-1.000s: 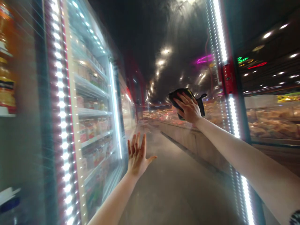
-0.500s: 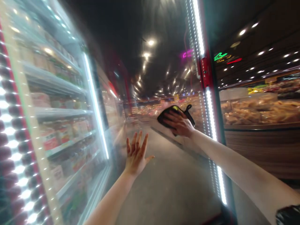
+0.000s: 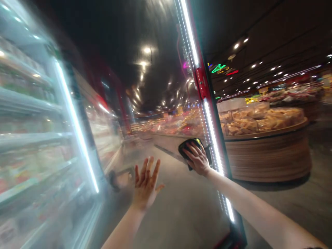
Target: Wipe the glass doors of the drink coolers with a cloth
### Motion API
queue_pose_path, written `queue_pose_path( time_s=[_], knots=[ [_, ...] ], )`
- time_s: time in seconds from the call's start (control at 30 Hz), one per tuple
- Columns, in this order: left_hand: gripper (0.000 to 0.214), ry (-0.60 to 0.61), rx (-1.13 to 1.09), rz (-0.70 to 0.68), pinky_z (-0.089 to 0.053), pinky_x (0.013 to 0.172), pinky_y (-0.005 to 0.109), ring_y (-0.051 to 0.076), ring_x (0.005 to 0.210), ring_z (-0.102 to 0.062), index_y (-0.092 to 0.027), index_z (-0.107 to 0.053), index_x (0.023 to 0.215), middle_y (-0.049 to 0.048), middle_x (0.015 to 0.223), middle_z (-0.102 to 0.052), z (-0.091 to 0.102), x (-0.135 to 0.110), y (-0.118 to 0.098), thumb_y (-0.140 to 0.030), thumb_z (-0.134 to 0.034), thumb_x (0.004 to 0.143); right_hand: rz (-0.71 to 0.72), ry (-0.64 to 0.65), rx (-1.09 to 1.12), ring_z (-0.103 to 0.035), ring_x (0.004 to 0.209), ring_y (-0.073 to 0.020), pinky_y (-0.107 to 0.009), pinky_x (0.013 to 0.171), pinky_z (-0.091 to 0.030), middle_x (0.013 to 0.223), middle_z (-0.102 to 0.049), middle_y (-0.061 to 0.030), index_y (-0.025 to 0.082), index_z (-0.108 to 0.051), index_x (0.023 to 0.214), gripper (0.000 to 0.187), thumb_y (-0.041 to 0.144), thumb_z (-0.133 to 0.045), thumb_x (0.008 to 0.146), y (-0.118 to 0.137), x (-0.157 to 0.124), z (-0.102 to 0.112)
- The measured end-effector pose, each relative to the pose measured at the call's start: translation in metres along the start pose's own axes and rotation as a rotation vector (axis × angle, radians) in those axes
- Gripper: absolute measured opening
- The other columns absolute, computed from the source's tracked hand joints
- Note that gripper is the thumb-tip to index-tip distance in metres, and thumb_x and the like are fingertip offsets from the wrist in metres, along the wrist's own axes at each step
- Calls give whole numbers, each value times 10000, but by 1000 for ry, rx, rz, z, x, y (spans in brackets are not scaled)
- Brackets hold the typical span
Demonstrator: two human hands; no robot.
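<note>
My right hand [image 3: 198, 159] lies with fingers spread over a black cloth [image 3: 184, 147], pressing it flat against the glass of a swung-out cooler door. The cloth has a bit of yellow on its upper edge. Just right of that hand runs the red-and-black door frame [image 3: 202, 84] with a bright light strip [image 3: 214, 135]. My left hand [image 3: 145, 188] is lower and further left, its fingers spread and holding nothing. Whether its palm touches the glass, I cannot tell.
A lit cooler with shelves of packaged goods [image 3: 38, 169], blurred, stands at left. Beyond the door frame is a rounded wooden display stand [image 3: 267, 159] heaped with bagged goods [image 3: 259, 119]. Grey floor [image 3: 173, 204] shows through the glass. A dark blurred shape [image 3: 113, 180] sits low near the cooler.
The view has turned right, so the cooler and door frame have shifted left in the picture. My right hand and the cloth are lower and nearer the frame. My left hand stays spread.
</note>
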State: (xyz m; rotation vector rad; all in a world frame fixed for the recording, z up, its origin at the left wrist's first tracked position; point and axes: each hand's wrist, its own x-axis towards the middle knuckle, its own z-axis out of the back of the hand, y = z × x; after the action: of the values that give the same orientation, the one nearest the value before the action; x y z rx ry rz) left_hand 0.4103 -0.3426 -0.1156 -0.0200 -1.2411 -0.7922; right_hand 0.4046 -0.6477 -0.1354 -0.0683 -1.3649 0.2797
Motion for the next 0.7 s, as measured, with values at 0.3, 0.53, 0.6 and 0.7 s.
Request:
queue_pose_path(
  time_s=[0.3, 0.53, 0.6, 0.7],
  knots=[
    [1128, -18, -9, -15, -156, 1217, 643, 370, 1496, -280, -284, -59, 1600, 175, 1615, -320, -8, 16, -14, -308, -811, 760, -271, -161, -4, -253, 1509, -254, -505, 1196, -308, 1626, -327, -41, 228, -380, 1533, 554, 329, -413, 989, -75, 207, 35],
    [1035, -22, -30, 5, -156, 1225, 639, 350, 1494, -294, -321, -53, 1596, 145, 1617, -326, -15, 6, -20, -310, -744, 826, -332, -207, 22, -261, 1509, -301, -540, 1176, -349, 1621, -327, -82, 241, -305, 1568, 602, 319, -419, 982, -65, 76, 9],
    [985, -22, -50, 12, -156, 1226, 640, 342, 1491, -304, -339, -56, 1593, 132, 1620, -325, -16, 5, -21, -310, -708, 856, -345, -171, 18, -297, 1491, -339, -550, 1147, -390, 1611, -346, -99, 261, -273, 1582, 643, 304, -455, 966, -53, 26, 0],
    [946, -13, -79, 22, -129, 1226, 649, 344, 1498, -286, -344, -58, 1592, 124, 1635, -293, -20, 2, -23, -323, -678, 877, -389, -111, -22, -340, 1466, -372, -570, 1080, -461, 1604, -358, -108, 313, -175, 1604, 721, 287, -473, 948, -31, -51, -11]
  ],
)
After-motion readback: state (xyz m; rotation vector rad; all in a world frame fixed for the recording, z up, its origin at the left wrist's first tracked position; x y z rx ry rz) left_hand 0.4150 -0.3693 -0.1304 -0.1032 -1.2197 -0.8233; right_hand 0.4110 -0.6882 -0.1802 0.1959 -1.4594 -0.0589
